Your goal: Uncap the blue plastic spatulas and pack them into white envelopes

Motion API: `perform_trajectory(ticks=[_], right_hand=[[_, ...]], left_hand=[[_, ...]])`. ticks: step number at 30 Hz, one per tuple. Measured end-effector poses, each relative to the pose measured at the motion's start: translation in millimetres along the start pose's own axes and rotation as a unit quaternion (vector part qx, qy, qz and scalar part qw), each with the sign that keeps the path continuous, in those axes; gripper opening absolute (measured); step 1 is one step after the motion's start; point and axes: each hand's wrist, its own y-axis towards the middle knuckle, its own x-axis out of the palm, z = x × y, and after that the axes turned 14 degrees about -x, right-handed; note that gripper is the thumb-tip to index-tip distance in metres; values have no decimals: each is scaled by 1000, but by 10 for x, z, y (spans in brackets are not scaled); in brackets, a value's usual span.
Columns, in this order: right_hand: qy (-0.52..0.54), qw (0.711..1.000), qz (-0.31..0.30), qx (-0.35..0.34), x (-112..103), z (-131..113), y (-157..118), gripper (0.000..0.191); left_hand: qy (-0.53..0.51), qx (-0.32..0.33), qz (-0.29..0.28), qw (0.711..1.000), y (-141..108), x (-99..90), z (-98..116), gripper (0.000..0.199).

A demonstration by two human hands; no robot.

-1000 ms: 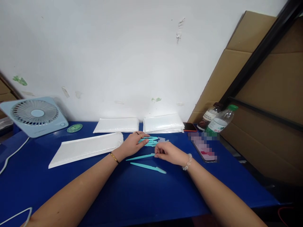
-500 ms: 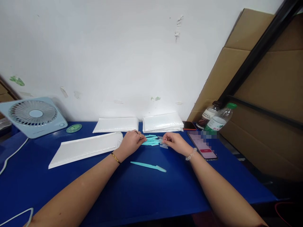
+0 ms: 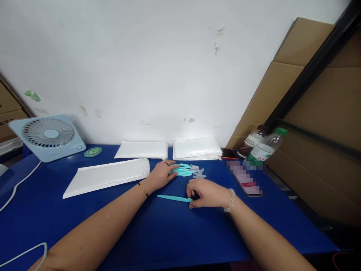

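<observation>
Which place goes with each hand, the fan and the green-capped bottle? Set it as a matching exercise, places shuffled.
Things:
1. Left hand
2. Right hand
3. Fan
4. Green-capped bottle

Places:
A. Beside the dark-capped bottle
B. At the heap of razors
C. At the left end of the table
D. At one end of the lone razor

Pairs: 1-B, 2-D, 3-C, 4-A

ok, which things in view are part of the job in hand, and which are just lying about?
Apparently in the job:
- lone turquoise tool, at the right hand
- turquoise tool pile, at the left hand
- possibly the white packets, untouched

Probably just lying about:
- fan
- green disc
- two phones
- two bottles
</observation>
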Motion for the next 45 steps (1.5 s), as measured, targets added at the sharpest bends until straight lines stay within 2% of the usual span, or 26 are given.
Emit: perform_trajectory(ticks=[2,4,5,9,11,14,18,22,25,29,32,37,45], right_hand=[[-15,1000,-9,-1,41,3,24,12],[-22,999,16,20,41,32,33,7],[-25,998,41,35,28,50,33,7],[-26,986,149,66,-55,120,11,9],[-4,983,172,68,-93,173,-14,12],[41,975,203,84,-159,302,-85,18],[101,936,312,129,-278,509,-214,26],[201,898,380,93,-324,612,-259,34],[261,875,399,85,-289,615,-216,31],[326,842,415,115,-230,609,-144,34],[355,832,411,116,-201,620,-117,35],[336,836,422,100,-162,618,-96,34],[250,873,412,78,-105,534,-33,33]], left_hand=[[-14,-26,22,999,-24,-51,61,44],[-35,-41,44,998,-53,-127,147,43],[-49,-34,37,998,-67,-169,194,42],[-63,29,-82,994,-111,-288,353,39],[-39,30,-95,994,-121,-304,387,39],[-43,7,-79,996,-116,-301,369,39],[-140,-55,-68,986,-88,-261,276,45],[-203,-86,-57,974,-68,-182,233,45],[-216,-91,-51,971,-67,-141,246,39],[-232,-91,-54,967,-81,-124,271,36],[-233,-86,-58,967,-93,-130,290,35],[-221,-84,-66,969,-98,-157,321,34],[-213,-63,-68,973,-92,-151,320,30]])
